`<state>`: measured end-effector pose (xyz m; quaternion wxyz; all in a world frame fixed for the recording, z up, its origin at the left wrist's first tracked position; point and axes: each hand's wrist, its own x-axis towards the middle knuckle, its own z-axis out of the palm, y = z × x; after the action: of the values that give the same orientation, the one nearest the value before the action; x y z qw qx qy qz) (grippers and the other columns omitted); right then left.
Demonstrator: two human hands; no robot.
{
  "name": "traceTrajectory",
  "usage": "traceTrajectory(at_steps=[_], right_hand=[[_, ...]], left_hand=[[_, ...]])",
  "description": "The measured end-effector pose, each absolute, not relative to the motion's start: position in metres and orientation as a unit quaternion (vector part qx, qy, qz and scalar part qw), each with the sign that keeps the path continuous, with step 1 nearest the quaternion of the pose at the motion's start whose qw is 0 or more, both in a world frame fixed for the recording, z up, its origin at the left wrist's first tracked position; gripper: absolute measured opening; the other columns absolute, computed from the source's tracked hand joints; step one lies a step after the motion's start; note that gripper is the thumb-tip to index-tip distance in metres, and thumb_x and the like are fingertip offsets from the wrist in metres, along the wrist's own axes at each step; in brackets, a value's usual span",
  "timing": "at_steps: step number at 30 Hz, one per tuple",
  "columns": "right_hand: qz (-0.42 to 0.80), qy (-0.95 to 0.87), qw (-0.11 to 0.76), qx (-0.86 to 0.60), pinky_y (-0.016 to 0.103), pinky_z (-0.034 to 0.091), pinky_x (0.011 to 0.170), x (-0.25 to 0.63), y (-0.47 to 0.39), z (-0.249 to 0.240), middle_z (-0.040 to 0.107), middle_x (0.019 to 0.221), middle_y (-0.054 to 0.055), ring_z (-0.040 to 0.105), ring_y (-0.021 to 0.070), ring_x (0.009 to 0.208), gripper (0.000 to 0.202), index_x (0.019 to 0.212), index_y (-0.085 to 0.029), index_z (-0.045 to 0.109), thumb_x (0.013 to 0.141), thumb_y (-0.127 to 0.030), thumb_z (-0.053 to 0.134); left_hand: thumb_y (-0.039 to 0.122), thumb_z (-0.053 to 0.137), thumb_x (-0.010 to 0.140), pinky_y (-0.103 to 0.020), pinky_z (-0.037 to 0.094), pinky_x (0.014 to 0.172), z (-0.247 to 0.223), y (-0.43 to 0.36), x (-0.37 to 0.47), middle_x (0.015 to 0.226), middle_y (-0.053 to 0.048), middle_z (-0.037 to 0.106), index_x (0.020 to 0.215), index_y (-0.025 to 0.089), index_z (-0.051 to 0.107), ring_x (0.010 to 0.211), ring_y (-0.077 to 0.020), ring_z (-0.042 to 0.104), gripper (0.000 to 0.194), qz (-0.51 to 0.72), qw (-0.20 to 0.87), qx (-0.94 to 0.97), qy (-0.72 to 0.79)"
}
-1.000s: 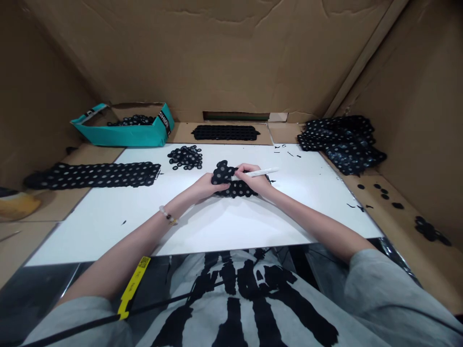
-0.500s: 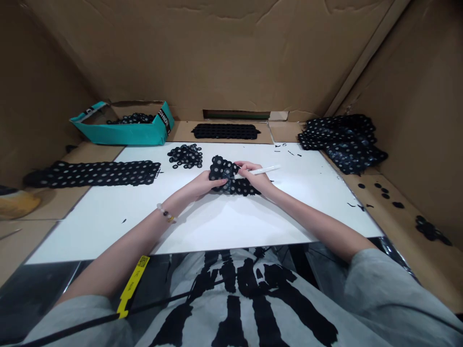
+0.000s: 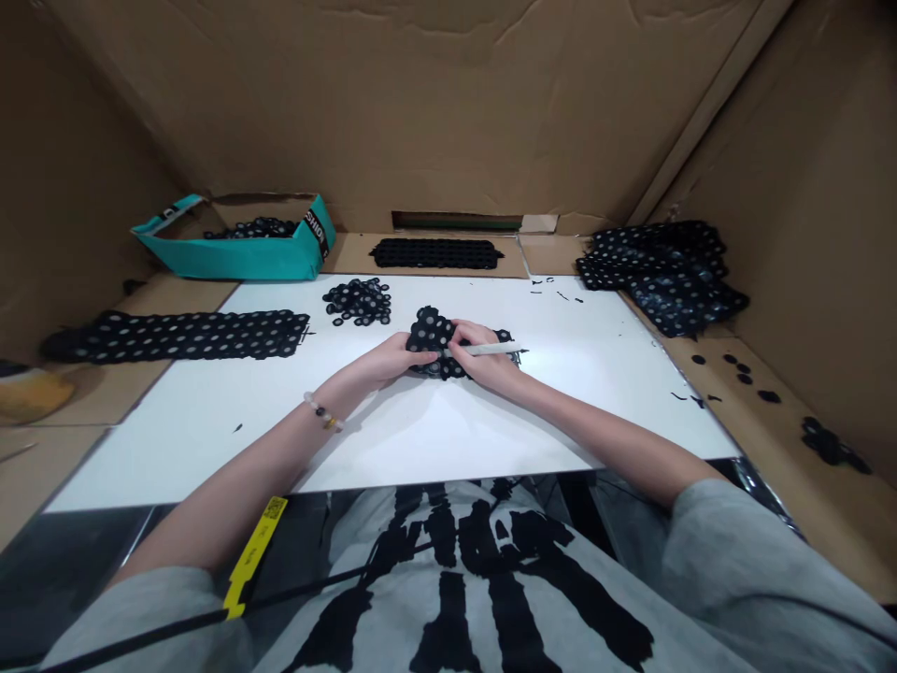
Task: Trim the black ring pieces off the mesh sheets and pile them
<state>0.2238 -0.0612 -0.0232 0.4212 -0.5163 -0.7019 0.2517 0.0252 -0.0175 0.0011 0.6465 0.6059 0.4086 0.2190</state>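
In the middle of the white board lies a black sheet dotted with pale round spots, its left part folded or bunched up. My left hand grips its left edge, the thumb pressed on top. My right hand is closed around a white pen-like tool, whose tip is hidden by the sheet and fingers. That hand rests over the sheet's right part. A small pile of black rings or discs sits to the left behind my hands.
A similar dotted strip lies at left, another black strip at the back. A teal box holds more dark pieces. Dotted sheets are heaped at right. Black scraps dot the right cardboard. Cardboard walls enclose the board.
The white tool has tilted lower and shifted slightly left and down with my right hand, whose fingers are now nearer my left thumb. The sheet has shifted slightly; more of its right end shows.
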Motion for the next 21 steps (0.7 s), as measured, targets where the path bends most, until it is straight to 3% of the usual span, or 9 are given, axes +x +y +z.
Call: traceTrajectory(at_steps=[8, 14, 21], right_hand=[[0.312, -0.648, 0.47, -0.512, 0.043, 0.033, 0.114, 0.23, -0.06, -0.017, 0.065, 0.129, 0.008, 0.056, 0.0255, 0.127, 0.018, 0.066, -0.023, 0.057, 0.082, -0.031, 0.057], [0.338, -0.624, 0.458, -0.534, 0.043, 0.029, 0.118, 0.226, -0.065, -0.012, 0.063, 0.133, 0.007, 0.054, 0.0262, 0.13, 0.016, 0.061, -0.023, 0.059, 0.077, -0.026, 0.06], [0.338, -0.643, 0.436, -0.531, 0.044, 0.03, 0.118, 0.224, -0.065, -0.013, 0.065, 0.13, 0.008, 0.052, 0.0272, 0.132, 0.016, 0.06, -0.023, 0.06, 0.076, -0.023, 0.059]], left_hand=[[0.051, 0.076, 0.07, -0.036, 0.051, 0.083, 0.005, -0.011, 0.02, 0.095, -0.007, 0.074, 0.086, 0.016, 0.069, 0.093, -0.0282, 0.065, 0.039, 0.196, 0.476, 0.728, 0.453], [0.045, 0.082, 0.064, -0.037, 0.051, 0.087, 0.013, -0.011, 0.017, 0.107, -0.007, 0.074, 0.105, 0.016, 0.071, 0.101, -0.0292, 0.065, 0.051, 0.156, 0.498, 0.749, 0.408], [0.041, 0.08, 0.066, -0.037, 0.05, 0.089, 0.006, -0.008, 0.014, 0.105, -0.006, 0.075, 0.104, 0.017, 0.072, 0.1, -0.0296, 0.065, 0.046, 0.157, 0.466, 0.776, 0.396]])
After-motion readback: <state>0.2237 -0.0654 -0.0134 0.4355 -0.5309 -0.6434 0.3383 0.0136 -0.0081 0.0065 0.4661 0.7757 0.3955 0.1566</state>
